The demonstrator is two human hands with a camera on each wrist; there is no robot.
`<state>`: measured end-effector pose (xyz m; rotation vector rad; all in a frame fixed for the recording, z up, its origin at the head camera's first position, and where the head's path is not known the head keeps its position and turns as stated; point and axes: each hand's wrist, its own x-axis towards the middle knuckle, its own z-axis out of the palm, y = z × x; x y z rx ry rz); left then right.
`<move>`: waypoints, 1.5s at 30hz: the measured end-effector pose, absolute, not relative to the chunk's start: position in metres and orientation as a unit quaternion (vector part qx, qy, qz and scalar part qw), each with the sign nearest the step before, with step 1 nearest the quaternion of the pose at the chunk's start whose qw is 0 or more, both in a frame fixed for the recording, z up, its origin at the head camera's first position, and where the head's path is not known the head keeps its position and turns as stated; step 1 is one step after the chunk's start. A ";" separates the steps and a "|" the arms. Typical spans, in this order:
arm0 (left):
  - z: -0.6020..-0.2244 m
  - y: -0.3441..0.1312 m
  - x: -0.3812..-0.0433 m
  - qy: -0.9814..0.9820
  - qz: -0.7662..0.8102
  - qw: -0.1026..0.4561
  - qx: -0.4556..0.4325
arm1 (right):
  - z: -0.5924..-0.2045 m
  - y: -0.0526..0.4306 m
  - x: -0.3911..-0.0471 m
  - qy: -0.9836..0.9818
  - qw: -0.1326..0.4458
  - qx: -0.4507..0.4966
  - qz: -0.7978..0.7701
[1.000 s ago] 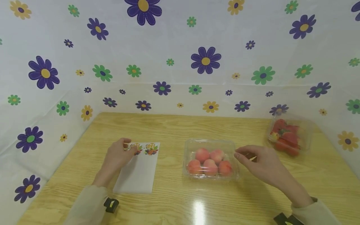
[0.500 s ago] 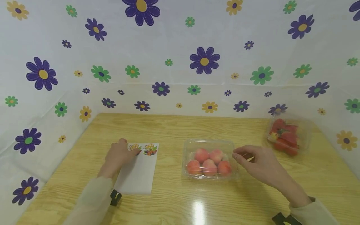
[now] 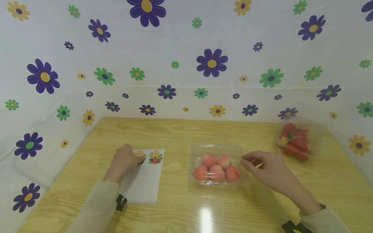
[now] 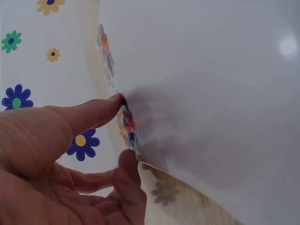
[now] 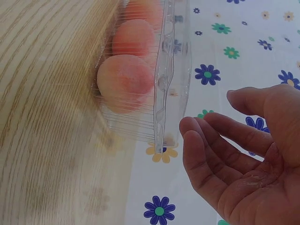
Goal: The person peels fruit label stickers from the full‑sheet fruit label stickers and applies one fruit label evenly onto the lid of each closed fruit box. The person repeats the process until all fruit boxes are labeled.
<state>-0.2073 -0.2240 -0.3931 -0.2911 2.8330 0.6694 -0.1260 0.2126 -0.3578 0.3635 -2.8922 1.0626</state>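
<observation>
In the head view my left hand is over the top left corner of a white sheet with two printed fruit stickers. The left wrist view has the straight thumb touching one sticker, while a bent finger touches the sheet's corner. A clear plastic clamshell box of peaches sits right of the sheet. Beside its right side hovers my right hand, loosely curled around nothing. A gap shows between its fingertips and the box in the right wrist view.
Another clear box with red fruit stands at the table's back right. The wooden table meets a white flowered cloth behind and at the sides.
My left hand has moved slightly right and its thumb has come onto the sticker. The sheet has slid a little toward me. My right hand has barely moved.
</observation>
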 end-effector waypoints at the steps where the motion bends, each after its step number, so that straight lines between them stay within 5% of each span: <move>1: -0.393 -0.224 -0.207 0.963 0.225 0.109 -0.102 | -0.358 0.212 -0.126 -0.932 0.019 0.118 0.342; 21: -0.395 -0.229 -0.199 0.965 0.230 0.090 -0.088 | -0.362 0.211 -0.125 -0.933 0.022 0.144 0.329; 35: -0.387 -0.227 -0.193 0.854 0.494 0.129 -0.096 | -0.360 0.211 -0.125 -0.938 0.031 0.147 0.313; 45: -0.374 -0.221 -0.187 0.831 0.545 0.104 -0.039 | -0.358 0.211 -0.126 -0.935 0.045 0.158 0.314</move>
